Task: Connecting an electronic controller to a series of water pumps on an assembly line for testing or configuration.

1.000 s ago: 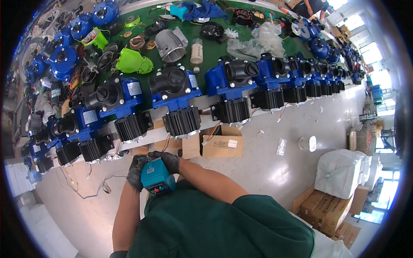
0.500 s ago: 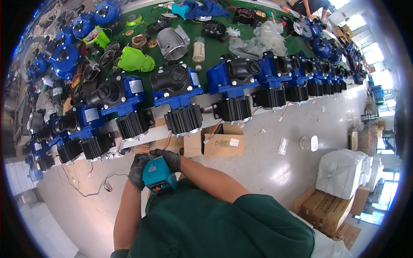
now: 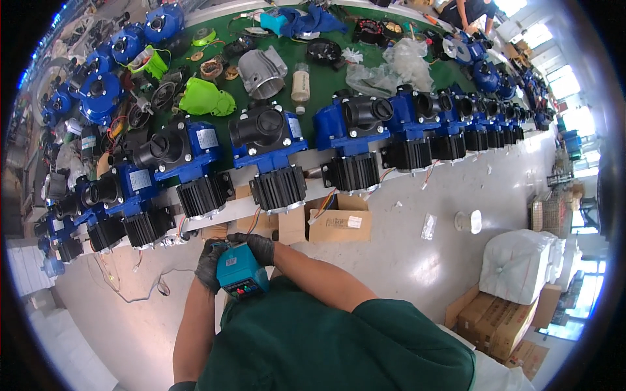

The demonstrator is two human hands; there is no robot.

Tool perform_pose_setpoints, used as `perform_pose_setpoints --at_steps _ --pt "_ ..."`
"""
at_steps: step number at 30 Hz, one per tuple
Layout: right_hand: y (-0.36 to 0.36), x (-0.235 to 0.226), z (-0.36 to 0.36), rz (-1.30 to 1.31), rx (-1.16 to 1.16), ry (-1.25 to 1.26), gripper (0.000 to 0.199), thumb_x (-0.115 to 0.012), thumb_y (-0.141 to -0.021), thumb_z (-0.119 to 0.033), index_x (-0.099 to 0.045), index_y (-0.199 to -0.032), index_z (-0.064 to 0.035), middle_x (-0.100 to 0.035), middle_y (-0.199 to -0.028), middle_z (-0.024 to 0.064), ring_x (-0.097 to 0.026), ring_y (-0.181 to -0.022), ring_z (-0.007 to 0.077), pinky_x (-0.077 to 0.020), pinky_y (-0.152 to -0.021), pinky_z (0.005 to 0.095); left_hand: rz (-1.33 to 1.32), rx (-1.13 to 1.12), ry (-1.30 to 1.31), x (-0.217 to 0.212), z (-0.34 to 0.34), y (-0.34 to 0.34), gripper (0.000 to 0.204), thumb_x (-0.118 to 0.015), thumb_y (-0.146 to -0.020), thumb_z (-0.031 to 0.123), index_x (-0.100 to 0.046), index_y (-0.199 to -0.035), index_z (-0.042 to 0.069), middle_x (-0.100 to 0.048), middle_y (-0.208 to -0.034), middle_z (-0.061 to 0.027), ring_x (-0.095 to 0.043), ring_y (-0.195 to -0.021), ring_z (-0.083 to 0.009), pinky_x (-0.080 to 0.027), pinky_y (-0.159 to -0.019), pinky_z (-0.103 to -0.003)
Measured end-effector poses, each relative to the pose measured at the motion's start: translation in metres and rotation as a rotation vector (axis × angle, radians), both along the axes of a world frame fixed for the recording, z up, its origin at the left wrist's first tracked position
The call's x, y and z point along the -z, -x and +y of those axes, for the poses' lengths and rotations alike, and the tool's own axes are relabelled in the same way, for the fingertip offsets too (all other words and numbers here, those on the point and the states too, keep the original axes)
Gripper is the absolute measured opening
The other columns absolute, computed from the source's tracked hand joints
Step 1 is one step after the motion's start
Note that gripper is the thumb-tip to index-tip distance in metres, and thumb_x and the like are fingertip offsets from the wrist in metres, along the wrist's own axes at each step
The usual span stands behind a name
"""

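A teal control box (image 3: 240, 266) with small coloured buttons on its near face is held close in front of my body. My left hand (image 3: 210, 266), in a dark grey glove, is closed round its left side. At the far right corner of the box my right hand (image 3: 259, 249), gloved alike, is bent against it. The right fingertips meet near the far end, partly hidden, and I cannot make out what they touch there. A grey cable (image 3: 156, 285) trails off to the left of my left hand. Just beyond stands a blue pump with a black finned motor (image 3: 278, 189).
Several such pumps line the edge of the green-topped bench (image 3: 297, 138), loose wires hanging from them. Open cardboard boxes (image 3: 339, 225) sit below the bench edge. Motor housings, a bottle (image 3: 300, 88) and plastic bags lie behind. Wrapped white bundles (image 3: 518, 267) stand at right. Another person (image 3: 469, 13) works far right.
The view has shifted slightly, so the bench and boxes sit a little lower. Both hands keep hold of the control box, which has tilted a little.
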State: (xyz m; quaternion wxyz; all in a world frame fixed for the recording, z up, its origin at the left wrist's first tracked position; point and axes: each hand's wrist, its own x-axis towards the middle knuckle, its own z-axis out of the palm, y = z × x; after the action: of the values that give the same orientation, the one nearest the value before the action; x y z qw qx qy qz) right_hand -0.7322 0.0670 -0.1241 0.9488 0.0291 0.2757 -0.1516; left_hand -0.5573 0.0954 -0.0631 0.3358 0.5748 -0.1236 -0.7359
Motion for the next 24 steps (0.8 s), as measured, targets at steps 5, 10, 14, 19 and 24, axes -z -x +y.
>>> perform_pose_setpoints --at_steps 5,10,14,19,24 --pt "0.001 0.001 -0.001 -0.054 0.004 -0.035 0.043 -0.067 -0.090 -0.046 -0.067 -0.113 -0.0099 -0.071 -0.109 0.0107 -0.068 -0.096 0.0268 -0.0535 -0.094 0.0439 0.042 0.000 0.063 0.006 0.002 -0.004 0.017 -0.064 -0.091 0.012 -0.058 -0.107 0.016 -0.063 -0.095 -0.0065 -0.064 -0.088 -0.0227 -0.059 -0.074 -0.039" --pt "0.004 0.013 0.001 -0.054 -0.014 -0.153 0.041 -0.069 -0.089 -0.044 -0.066 -0.113 -0.0098 -0.071 -0.109 0.0111 -0.068 -0.097 0.0274 -0.0529 -0.095 0.0444 0.014 0.002 -0.013 -0.007 -0.003 0.009 0.020 -0.065 -0.089 0.011 -0.057 -0.107 0.016 -0.062 -0.095 -0.0067 -0.064 -0.090 -0.0238 -0.058 -0.076 -0.040" --pt "0.001 0.011 0.001 -0.024 -0.010 -0.078 0.041 -0.069 -0.089 -0.043 -0.066 -0.113 -0.0095 -0.071 -0.107 0.0108 -0.068 -0.096 0.0267 -0.0530 -0.094 0.0422 0.028 -0.002 0.058 0.017 0.004 -0.004 0.020 -0.066 -0.090 0.011 -0.057 -0.107 0.015 -0.063 -0.097 -0.0073 -0.064 -0.088 -0.0249 -0.058 -0.073 -0.042" --pt "0.004 -0.001 0.001 -0.026 0.000 -0.058 0.041 -0.069 -0.090 -0.040 -0.063 -0.115 -0.0083 -0.070 -0.108 0.0110 -0.068 -0.094 0.0271 -0.0538 -0.093 0.0416 0.004 -0.029 0.037 0.020 0.004 -0.001 0.018 -0.063 -0.094 0.010 -0.057 -0.110 0.014 -0.064 -0.096 -0.0102 -0.066 -0.084 -0.0252 -0.059 -0.070 -0.041" --pt "0.004 0.006 -0.001 -0.003 -0.021 -0.077 0.041 -0.067 -0.091 -0.040 -0.063 -0.116 -0.0073 -0.070 -0.110 0.0130 -0.069 -0.096 0.0272 -0.0543 -0.094 0.0421 0.006 -0.024 0.033 0.025 0.003 -0.002 0.022 -0.061 -0.093 0.007 -0.054 -0.114 0.012 -0.065 -0.098 -0.0138 -0.067 -0.087 -0.0277 -0.060 -0.069 -0.041"
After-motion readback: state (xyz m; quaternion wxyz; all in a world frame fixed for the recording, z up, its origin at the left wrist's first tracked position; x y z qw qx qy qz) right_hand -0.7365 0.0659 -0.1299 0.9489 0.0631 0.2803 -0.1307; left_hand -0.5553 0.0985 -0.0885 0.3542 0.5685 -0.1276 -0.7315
